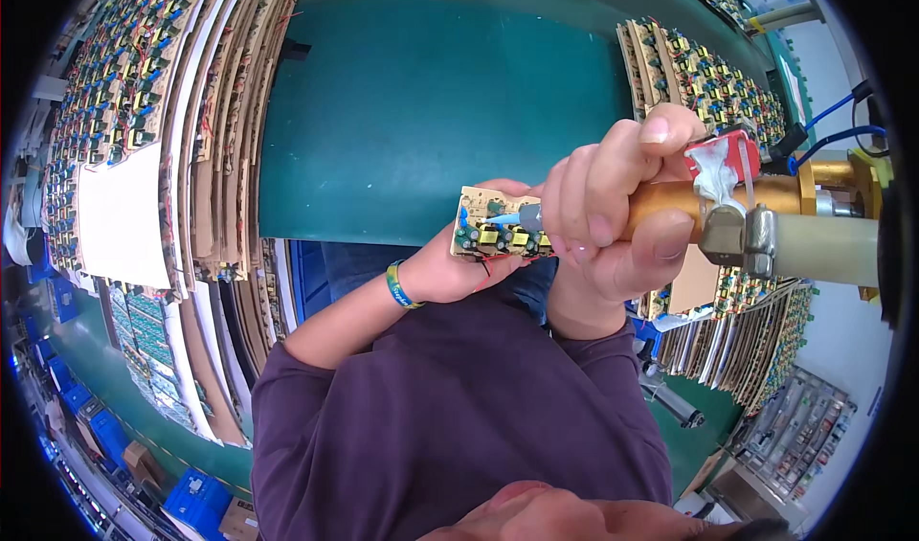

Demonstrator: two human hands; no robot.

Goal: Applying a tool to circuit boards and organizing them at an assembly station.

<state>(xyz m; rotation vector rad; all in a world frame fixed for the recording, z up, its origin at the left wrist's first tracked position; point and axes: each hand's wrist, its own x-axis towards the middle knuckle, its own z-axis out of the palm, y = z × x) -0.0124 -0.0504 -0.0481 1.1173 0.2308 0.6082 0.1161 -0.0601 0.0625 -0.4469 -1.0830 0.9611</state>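
Observation:
My left hand point(448, 271) is closed around a small tan circuit board point(476, 202), tilted so its parts show. Yellow transformers, green and blue components and a red wire sit on it. My right hand point(613, 191) grips a copper-coloured dispensing gun point(771, 194), with fingers above and thumb below the barrel. Its grey nozzle point(529, 217), with a thin pale-blue tip, points left over the board's components. Whether the tip touches them I cannot tell. A red piece point(745, 156) smeared with white material is strapped to the gun's top.
A green mat point(440, 110) covers the bench. Tall stacks of circuit boards point(124, 91) with cardboard layers stand at the left. More board stacks point(723, 81) stand at the right. Blue hoses point(833, 139) run to the gun. Blue bins point(198, 503) are at lower left.

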